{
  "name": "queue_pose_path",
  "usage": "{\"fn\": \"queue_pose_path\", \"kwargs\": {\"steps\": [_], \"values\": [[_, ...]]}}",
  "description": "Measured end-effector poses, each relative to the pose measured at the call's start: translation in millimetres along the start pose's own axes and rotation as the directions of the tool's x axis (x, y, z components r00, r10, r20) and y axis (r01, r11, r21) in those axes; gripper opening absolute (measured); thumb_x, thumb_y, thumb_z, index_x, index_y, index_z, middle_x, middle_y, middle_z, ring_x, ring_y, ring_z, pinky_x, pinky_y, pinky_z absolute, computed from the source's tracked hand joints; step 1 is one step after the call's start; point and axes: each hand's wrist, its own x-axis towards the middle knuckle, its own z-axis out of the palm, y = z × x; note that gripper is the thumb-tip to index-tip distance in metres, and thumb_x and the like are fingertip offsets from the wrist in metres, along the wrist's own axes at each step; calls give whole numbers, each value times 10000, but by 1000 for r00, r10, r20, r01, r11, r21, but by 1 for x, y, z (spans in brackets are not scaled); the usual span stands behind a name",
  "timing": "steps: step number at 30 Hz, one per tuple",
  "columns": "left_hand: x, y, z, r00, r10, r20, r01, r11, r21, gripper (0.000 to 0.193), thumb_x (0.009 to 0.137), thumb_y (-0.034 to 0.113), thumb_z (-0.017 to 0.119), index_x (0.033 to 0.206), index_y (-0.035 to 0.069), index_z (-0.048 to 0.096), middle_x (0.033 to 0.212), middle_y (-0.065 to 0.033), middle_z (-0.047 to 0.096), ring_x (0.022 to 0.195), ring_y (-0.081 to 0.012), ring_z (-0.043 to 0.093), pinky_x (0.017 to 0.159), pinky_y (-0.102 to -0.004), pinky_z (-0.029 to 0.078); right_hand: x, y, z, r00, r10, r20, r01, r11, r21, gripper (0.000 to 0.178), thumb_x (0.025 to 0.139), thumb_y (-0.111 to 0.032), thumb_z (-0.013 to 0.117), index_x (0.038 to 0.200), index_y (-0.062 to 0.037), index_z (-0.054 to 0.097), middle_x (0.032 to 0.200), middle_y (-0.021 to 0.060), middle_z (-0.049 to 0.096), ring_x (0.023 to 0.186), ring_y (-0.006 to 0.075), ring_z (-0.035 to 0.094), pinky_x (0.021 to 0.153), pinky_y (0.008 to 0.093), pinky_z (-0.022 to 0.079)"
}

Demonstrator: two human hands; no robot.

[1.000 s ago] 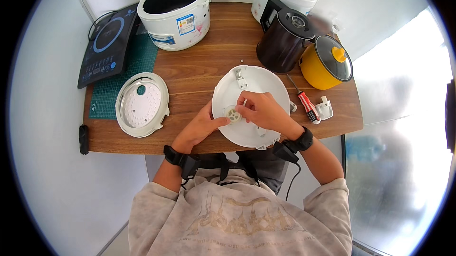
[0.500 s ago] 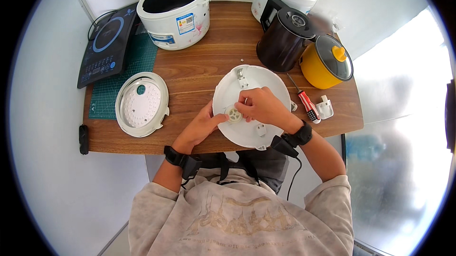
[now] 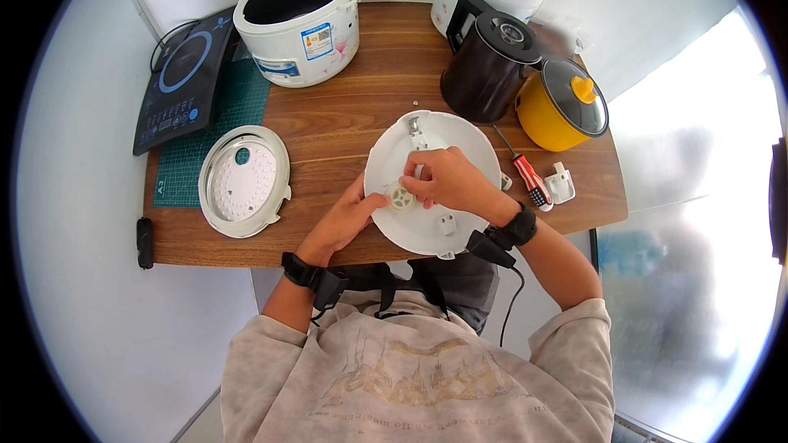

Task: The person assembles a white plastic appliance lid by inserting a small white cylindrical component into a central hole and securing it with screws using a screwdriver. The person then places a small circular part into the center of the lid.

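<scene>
A white rice cooker lid cover (image 3: pixel 390 157) lies hollow side up near the table's front edge. My left hand (image 3: pixel 349 217) grips its left rim, fingers underneath and thumb inside beside a cream, round, spoked vent piece (image 3: pixel 401 199). From the right, my right hand (image 3: pixel 455 183) reaches over the cover. Its bent fingers close on the right edge of the vent piece, and the fingertips are partly hidden. A metal latch part (image 3: pixel 415 129) sits at the cover's far side, and a small white block (image 3: pixel 446 224) is at its near right.
A perforated inner lid (image 3: pixel 244 184) lies left on a green cutting mat (image 3: pixel 176 184). Behind are an induction cooker (image 3: pixel 182 78), an open rice cooker body (image 3: pixel 308 53) and a dark kettle (image 3: pixel 484 73). A yellow pot (image 3: pixel 554 119), screwdriver (image 3: pixel 532 180) and white plastic part (image 3: pixel 560 187) stand right.
The view has shifted very slightly. My right hand stays at the vent piece with barely any finger movement, and my left hand keeps its hold on the rim.
</scene>
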Motion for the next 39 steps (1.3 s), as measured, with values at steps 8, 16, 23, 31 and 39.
{"fn": "queue_pose_path", "kwargs": {"steps": [8,16,23,31,39], "values": [[0,-2,-2,997,79,10,-80,990,113,642,929,10,622,1507,41,346,1365,-65,533,1223,-144,523,1046,-312,440,-2,12,5,928,-371,-32,346,890,-298,104,873,-138,697,939,-64,731,759,89,690,661,239,668,625,333,508],[0,-1,1,995,93,40,-99,981,167,645,915,14,632,1499,29,358,1369,-68,535,1230,-151,519,1060,-316,427,12,13,-1,921,-385,63,388,888,-245,95,853,-103,693,903,-28,722,777,93,689,683,243,662,633,335,503],[0,1,-2,997,49,52,-56,987,148,610,922,36,625,1483,33,387,1338,-67,563,1199,-146,542,1044,-311,437,11,10,-1,958,-285,33,286,944,-164,82,852,-87,698,901,-22,688,761,100,700,678,227,660,631,321,502],[-1,-1,-4,997,57,50,-63,992,114,594,907,27,615,1464,32,410,1334,-75,573,1191,-148,562,1019,-304,453,4,1,4,983,-180,37,184,962,-200,117,880,-117,697,885,-17,637,678,96,678,612,214,658,581,329,483],[0,4,0,1000,2,22,-2,1000,20,589,908,15,605,1462,20,404,1344,-89,568,1205,-167,569,1009,-325,487,-3,12,3,991,-132,18,134,981,-137,134,883,-145,681,889,-16,642,697,124,701,546,214,682,580,332,527]]}}
